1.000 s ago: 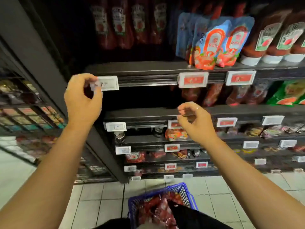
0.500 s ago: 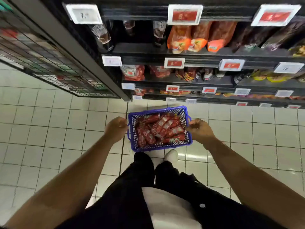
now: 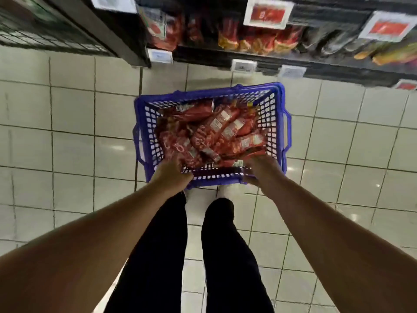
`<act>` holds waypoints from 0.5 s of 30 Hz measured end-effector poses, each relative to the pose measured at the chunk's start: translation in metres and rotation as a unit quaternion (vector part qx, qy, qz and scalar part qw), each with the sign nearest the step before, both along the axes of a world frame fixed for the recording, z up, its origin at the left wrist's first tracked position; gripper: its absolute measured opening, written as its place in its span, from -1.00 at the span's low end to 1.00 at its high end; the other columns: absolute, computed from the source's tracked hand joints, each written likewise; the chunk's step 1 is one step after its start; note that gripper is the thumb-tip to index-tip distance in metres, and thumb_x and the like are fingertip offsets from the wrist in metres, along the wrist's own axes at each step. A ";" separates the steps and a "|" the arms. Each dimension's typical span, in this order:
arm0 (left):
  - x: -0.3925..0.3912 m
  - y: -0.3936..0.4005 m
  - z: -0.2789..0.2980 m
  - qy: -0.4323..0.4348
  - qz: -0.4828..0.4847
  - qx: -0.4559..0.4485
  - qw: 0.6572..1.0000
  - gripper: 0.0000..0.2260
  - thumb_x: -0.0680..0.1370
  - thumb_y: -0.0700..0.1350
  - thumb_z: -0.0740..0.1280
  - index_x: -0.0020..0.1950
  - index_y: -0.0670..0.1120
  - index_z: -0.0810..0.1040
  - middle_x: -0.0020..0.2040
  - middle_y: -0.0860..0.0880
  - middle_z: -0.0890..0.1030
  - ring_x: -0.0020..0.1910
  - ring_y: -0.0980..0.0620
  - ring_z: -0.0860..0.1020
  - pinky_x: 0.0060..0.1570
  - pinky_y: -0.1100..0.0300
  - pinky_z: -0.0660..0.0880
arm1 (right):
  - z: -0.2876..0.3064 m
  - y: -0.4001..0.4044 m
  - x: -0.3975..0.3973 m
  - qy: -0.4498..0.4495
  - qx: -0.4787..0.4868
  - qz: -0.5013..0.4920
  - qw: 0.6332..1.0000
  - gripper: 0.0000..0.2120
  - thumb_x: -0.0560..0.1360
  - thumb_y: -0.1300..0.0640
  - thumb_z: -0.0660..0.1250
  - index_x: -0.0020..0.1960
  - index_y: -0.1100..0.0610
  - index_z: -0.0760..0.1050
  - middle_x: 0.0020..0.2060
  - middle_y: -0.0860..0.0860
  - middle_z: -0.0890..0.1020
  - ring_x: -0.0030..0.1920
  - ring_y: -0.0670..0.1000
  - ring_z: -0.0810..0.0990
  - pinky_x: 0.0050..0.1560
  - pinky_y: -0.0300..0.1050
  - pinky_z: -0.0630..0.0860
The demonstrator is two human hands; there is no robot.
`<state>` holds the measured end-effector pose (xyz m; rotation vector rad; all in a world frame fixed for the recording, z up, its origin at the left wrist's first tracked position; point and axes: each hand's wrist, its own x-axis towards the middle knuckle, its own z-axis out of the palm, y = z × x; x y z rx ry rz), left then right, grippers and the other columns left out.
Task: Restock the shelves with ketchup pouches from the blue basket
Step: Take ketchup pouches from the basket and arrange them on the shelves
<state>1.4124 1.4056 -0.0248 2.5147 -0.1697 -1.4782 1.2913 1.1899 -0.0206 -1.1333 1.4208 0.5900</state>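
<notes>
Here both hands at blue basket [image 3: 279, 123] near rim; left hand [image 3: 172, 175], right hand [image 3: 261, 169] fingers hidden, grip unclear

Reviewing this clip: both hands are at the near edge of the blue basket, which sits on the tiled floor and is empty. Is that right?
Not quite. The basket is not empty: the head view shows it filled with red ketchup pouches. The rest holds: the left hand and right hand are at its near edge, and it sits on the tiled floor.
</notes>
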 end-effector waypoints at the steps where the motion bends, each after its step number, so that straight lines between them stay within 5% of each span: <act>1: 0.004 -0.012 -0.023 -0.015 -0.010 -0.015 1.000 -0.37 0.45 0.05 0.42 0.48 0.02 0.31 0.25 -0.14 0.56 0.21 -0.24 0.54 0.04 0.16 0.40 | -0.024 0.000 0.008 -0.006 -0.005 0.002 1.000 -0.90 0.55 0.17 0.35 -0.14 0.04 0.58 -0.13 0.08 0.68 -0.25 -0.03 0.65 -0.05 -0.02 0.68; 4: 0.016 -0.048 -0.087 -0.074 -0.061 -0.066 0.993 -0.22 0.42 0.10 0.50 0.54 0.00 0.22 0.40 -0.17 0.44 0.36 -0.22 0.43 0.32 -0.03 0.43 | -0.092 0.001 0.032 -0.010 -0.106 0.098 0.989 -0.87 0.59 0.09 0.32 0.04 0.11 0.61 -0.07 0.07 0.68 -0.17 0.00 0.67 -0.21 -0.20 0.50; 8: 0.024 -0.088 -0.143 -0.123 -0.148 -0.066 0.979 -0.03 0.39 0.19 0.54 0.62 -0.01 0.05 0.53 -0.20 0.24 0.48 -0.23 0.28 0.42 -0.20 0.34 | -0.156 -0.002 0.052 0.015 -0.225 0.097 0.969 -0.65 0.50 -0.21 0.39 0.04 0.06 0.64 -0.39 -0.19 0.48 -0.40 -0.21 0.40 -0.46 -0.32 0.25; 11: 0.019 -0.101 -0.166 -0.136 -0.232 -0.024 0.963 -0.03 0.45 0.17 0.50 0.62 -0.08 -0.04 0.51 -0.25 0.21 0.47 -0.28 0.27 0.39 -0.20 0.34 | -0.181 0.000 0.063 0.018 -0.233 0.106 0.966 -0.55 0.46 -0.27 0.38 0.19 0.02 0.56 -0.29 -0.15 0.47 -0.32 -0.11 0.46 -0.31 -0.30 0.33; 15: 0.024 -0.103 -0.174 -0.122 -0.216 -0.044 0.968 0.00 0.37 0.16 0.57 0.58 -0.11 0.04 0.45 -0.26 0.35 0.43 -0.28 0.36 0.37 -0.15 0.37 | -0.192 -0.008 0.064 0.039 -0.174 0.073 0.981 -0.62 0.41 -0.24 0.49 -0.03 0.04 0.53 -0.18 -0.08 0.62 -0.27 -0.05 0.58 -0.32 -0.19 0.51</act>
